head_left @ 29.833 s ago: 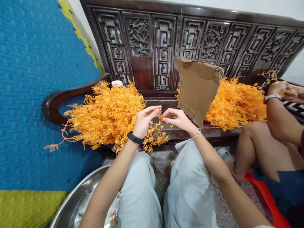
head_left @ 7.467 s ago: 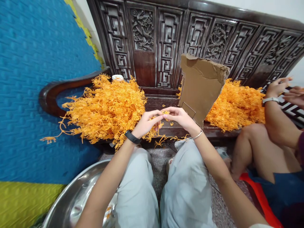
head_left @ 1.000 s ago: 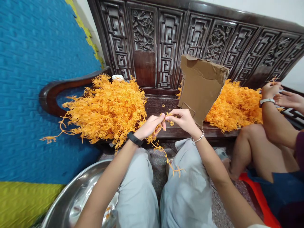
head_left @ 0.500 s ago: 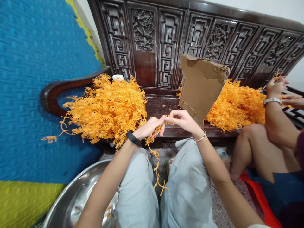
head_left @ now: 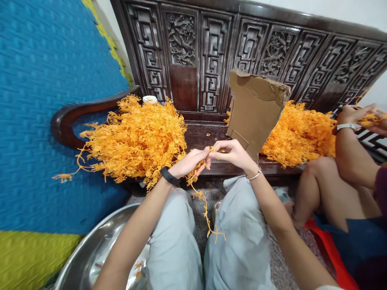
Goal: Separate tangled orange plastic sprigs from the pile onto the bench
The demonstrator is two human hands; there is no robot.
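**Close two-handed pinch work, centre of frame**

Left hand (head_left: 193, 162), black wristband (head_left: 169, 176), grip narrow, pinching a thin, branching, plastic-looking orange strand (head_left: 206, 211); its free end dangles lower centre by the pale loose trouser legs (head_left: 237, 233). Right hand (head_left: 232, 153), silver bangle (head_left: 254, 173), grip narrow too, thumb and finger on the strand's upper part; tips touching the left's or just beside, can't tell. Big tangled orange heap (head_left: 142, 141) left of centre on the dark glossy wooden surface (head_left: 196, 131). Upright torn brown cardboard sheet (head_left: 256, 108) right of centre, second orange heap (head_left: 302, 133) just right of it. Round shiny metal basin (head_left: 90, 257) lower left, few orange bits (head_left: 138, 268) inside. Co-worker's hands (head_left: 350, 114) at right edge. Step in hand looks like fine fingertip work on one strand; next move probably calls for firm left pinch, small precise right-hand motion, dangling end free of snags
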